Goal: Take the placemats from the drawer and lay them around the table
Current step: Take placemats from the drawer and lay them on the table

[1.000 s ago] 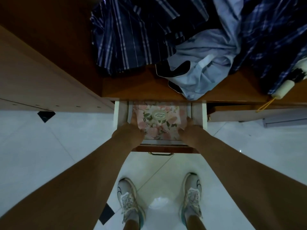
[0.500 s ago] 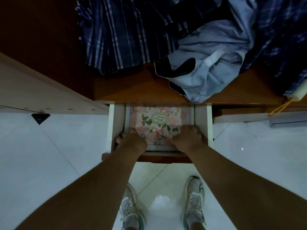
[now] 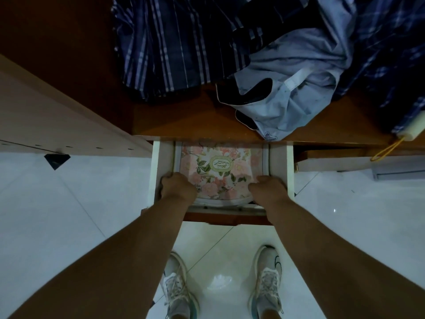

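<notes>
A white drawer (image 3: 280,166) stands pulled out from under a brown wooden top. Inside lies a stack of floral placemats (image 3: 220,166), pink roses with a green oval label in the middle. My left hand (image 3: 177,187) is curled over the stack's near left corner. My right hand (image 3: 268,189) grips the near right corner. The near edge of the stack curves upward between the two hands. The far part of the placemats is hidden under the wooden top.
Crumpled plaid cloth (image 3: 174,42) and a pale blue garment (image 3: 289,88) lie on the wooden top (image 3: 179,120) above the drawer. A folded umbrella handle (image 3: 411,132) with a yellow loop sits at the right. My feet stand on white floor tiles (image 3: 69,215).
Both hands have slid from the drawer's sides to the stack's near corners and closed on it. The near edge of the placemats now bows upward.
</notes>
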